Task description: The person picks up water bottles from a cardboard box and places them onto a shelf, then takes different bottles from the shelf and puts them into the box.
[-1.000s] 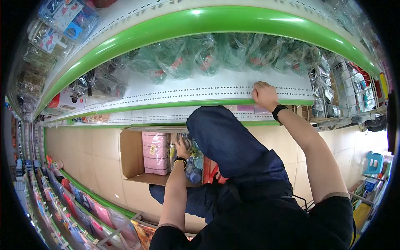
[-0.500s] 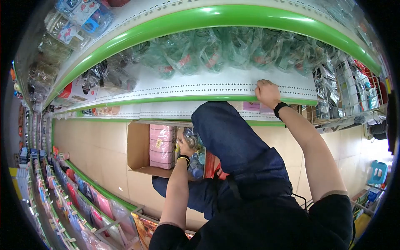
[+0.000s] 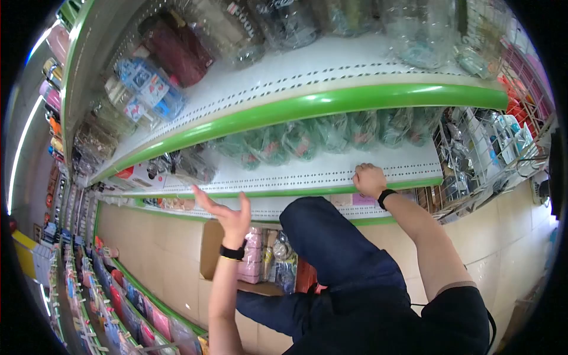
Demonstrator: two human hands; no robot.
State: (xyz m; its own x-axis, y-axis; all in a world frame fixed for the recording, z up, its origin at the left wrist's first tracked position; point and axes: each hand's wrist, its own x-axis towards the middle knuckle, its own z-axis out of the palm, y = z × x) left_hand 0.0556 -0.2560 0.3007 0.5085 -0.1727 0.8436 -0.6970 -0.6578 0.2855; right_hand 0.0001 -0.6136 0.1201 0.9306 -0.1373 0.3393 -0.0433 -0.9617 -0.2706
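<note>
**Left hand [image 3: 228, 216] spread wide, right hand [image 3: 370, 180] parked on a shelf [image 3: 322, 173]**

So the left one is up in the air, thumb and fingers fanned out. From this angle it shows between the white shelf with the green edge and the open cardboard box [image 3: 210, 251] down on the tiled floor [image 3: 148, 236]. The right one sits on that same shelf near its front edge, fingers curled in; can't tell how hard it's pressing, or if anything's under it.

The box is by the person's bent knee [image 3: 313, 222], flap out. Inside there's a pink package [image 3: 250, 254] on the left, and right next to it a bunch of stuff in clear plastic [image 3: 281, 254], too small to make out properly. Greenish plastic-wrapped items [image 3: 302, 141] line the back of the shelf, and a wire rack [image 3: 503, 151] stands just past its right end. Both wrists have black bands, btw.
</note>
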